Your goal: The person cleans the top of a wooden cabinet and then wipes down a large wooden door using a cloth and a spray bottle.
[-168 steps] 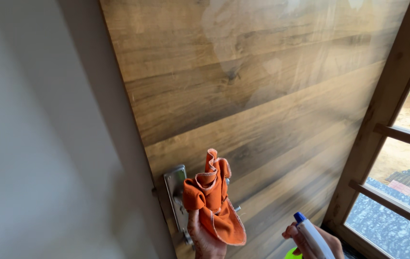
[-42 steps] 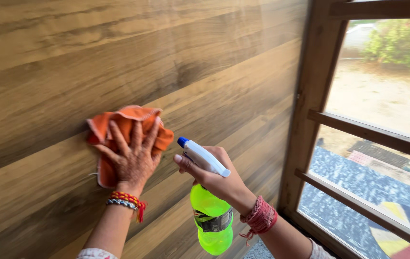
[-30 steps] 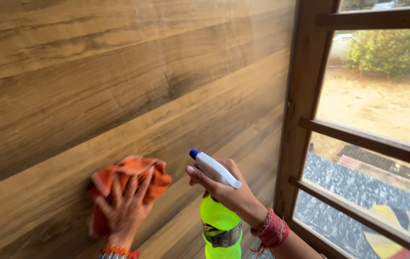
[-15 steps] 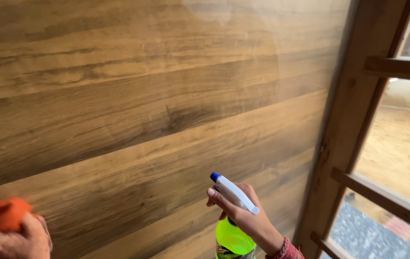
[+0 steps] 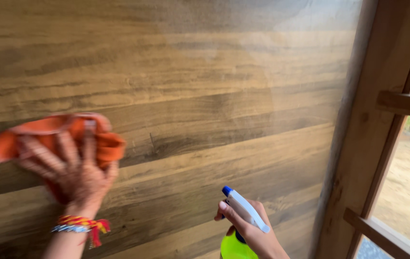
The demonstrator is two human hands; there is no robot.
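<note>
While flattened on orange cloth (image 5: pixel 51 136) against wooden door (image 5: pixel 205 96), left hand (image 5: pixel 73 170) blurs — cloth could slip; right hand (image 5: pixel 255 235) clamps spray bottle (image 5: pixel 241 220) — stray mist on window frame (image 5: pixel 382 120).

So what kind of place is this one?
Likely a home doorway: a large wood-grain door panel, a wooden window frame looking onto a sandy yard.
</note>
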